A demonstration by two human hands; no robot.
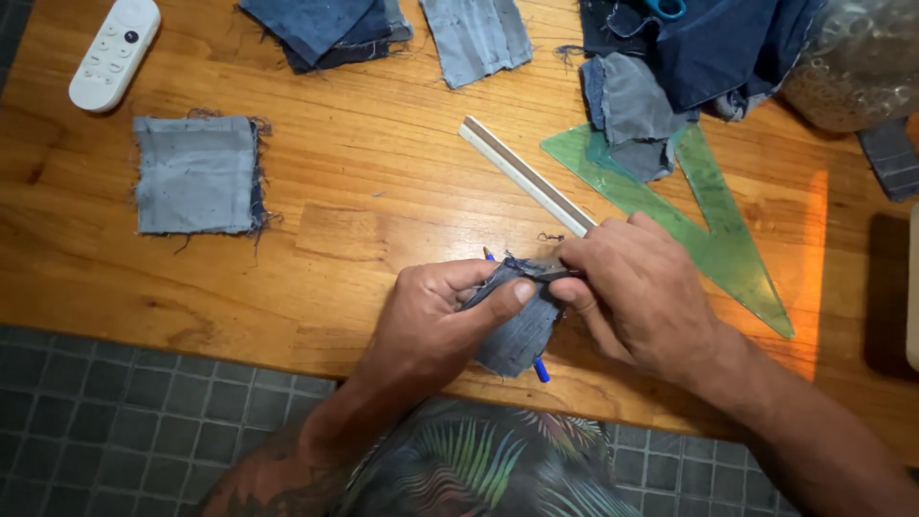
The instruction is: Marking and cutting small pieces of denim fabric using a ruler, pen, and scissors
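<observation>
My left hand [436, 311] pinches small denim scrap [517, 335], thumb pressed on top edge. My right hand [641, 292] closed on same scrap's upper corner, fingers curled tight. Scrap held just above wooden table [364, 201] near front edge; blue pen [542, 370] lies under it. White ruler [525, 176] and green set square [713, 225] just behind right hand. Pale denim square [196, 175] well apart, far left.

A small frayed denim scrap [517, 330], dark blue, lies folded over a blue pen [542, 370] near the worktop's [364, 191] front edge.
</observation>
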